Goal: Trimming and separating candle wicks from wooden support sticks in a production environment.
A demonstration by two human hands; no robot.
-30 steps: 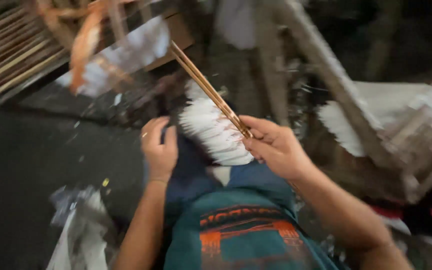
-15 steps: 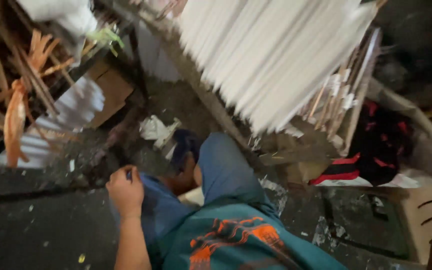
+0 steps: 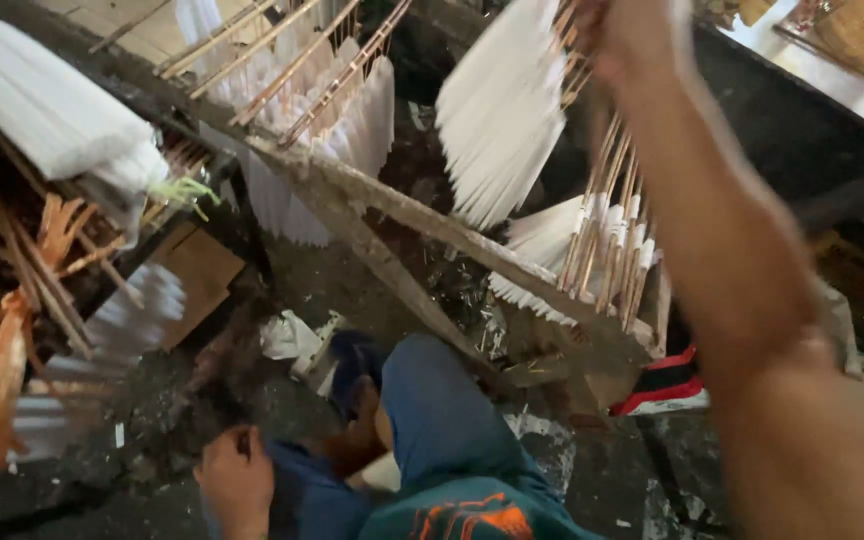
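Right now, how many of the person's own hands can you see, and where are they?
2. The right hand is raised at the top, gripping the sticks of a rack of white candles. The left hand rests low by the knee.

Blue trousers, teal shirt with orange print, bare forearms.

A fan of thin white sticks on a bamboo frame is held up by the right hand, which is closed around the frame's top and blurred. The left hand is rested low on a blue-trousered knee. More racks of white sticks are leaned against a slanted wooden beam. A bundle of white sticks is seen at the upper left, above orange-stained bamboo strips. Crumpled white scraps lie on the dark floor.
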